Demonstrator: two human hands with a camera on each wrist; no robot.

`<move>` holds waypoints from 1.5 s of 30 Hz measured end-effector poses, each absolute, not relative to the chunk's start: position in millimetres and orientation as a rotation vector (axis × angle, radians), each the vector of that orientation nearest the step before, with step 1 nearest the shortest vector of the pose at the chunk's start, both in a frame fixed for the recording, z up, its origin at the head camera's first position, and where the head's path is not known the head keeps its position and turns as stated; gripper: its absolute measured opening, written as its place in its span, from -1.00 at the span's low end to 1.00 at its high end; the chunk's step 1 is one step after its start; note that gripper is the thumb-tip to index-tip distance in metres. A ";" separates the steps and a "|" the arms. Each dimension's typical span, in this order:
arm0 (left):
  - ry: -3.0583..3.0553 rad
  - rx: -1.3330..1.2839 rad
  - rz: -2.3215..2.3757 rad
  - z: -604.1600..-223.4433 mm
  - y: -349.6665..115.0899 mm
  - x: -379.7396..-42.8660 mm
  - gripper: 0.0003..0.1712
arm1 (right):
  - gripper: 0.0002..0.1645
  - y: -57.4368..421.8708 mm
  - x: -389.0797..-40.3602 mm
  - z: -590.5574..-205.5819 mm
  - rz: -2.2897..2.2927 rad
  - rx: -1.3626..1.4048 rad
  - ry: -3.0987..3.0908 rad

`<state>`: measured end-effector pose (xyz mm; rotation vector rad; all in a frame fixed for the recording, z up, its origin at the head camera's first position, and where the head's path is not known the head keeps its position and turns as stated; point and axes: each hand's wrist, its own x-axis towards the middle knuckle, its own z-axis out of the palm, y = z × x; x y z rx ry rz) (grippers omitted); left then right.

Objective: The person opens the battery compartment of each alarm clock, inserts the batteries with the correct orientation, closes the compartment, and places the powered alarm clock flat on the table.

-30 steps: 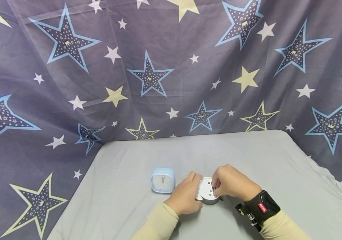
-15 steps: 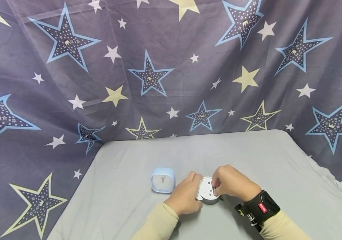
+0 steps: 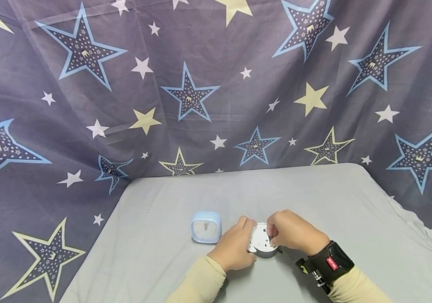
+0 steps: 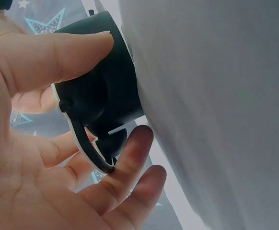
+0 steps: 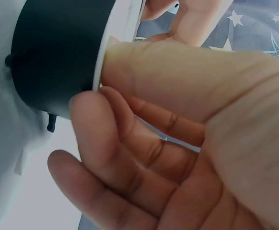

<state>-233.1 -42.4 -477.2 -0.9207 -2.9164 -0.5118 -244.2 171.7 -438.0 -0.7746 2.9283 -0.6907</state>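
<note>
A round alarm clock [image 3: 259, 237] lies face down on the grey cloth, its white back upward. Its black side wall [image 4: 115, 72] shows in the left wrist view, along with a loop handle [image 4: 89, 148] and a small dark bell [image 4: 113, 143]. From the left, my left hand [image 3: 235, 246] grips the clock, thumb along the black wall. My right hand [image 3: 295, 231] pinches at the right part of the white back with curled thumb and fingers, next to a dark recess. What those fingertips hold is hidden. Short feet [image 5: 52, 122] stick out of the black wall.
A light blue square clock [image 3: 206, 228] stands upright just left of my left hand. Grey cloth [image 3: 163, 219] covers the table, and a star-print curtain [image 3: 216, 84] hangs behind it and at both sides.
My right hand has shifted very slightly at the clock's back. The left hand and both clocks have stayed in place.
</note>
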 end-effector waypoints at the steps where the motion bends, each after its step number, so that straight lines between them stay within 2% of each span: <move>1: -2.916 -0.921 -0.510 -477.1 -42.4 -233.1 0.03 | -0.72 171.7 -243.8 -437.8 -0.685 -0.782 2.930; 15: -2.909 -0.916 -0.519 -473.5 -42.6 -231.0 -0.04 | -0.77 178.5 -245.9 -432.2 -0.601 -0.912 3.033; 35: -2.932 -0.885 -0.514 -474.8 -41.3 -232.5 -0.04 | -0.87 197.1 -257.3 -431.0 -0.593 -0.490 3.225; 45: -2.936 -0.884 -0.516 -474.8 -41.0 -231.7 -0.05 | -0.80 203.6 -263.2 -446.4 -0.548 -0.306 3.183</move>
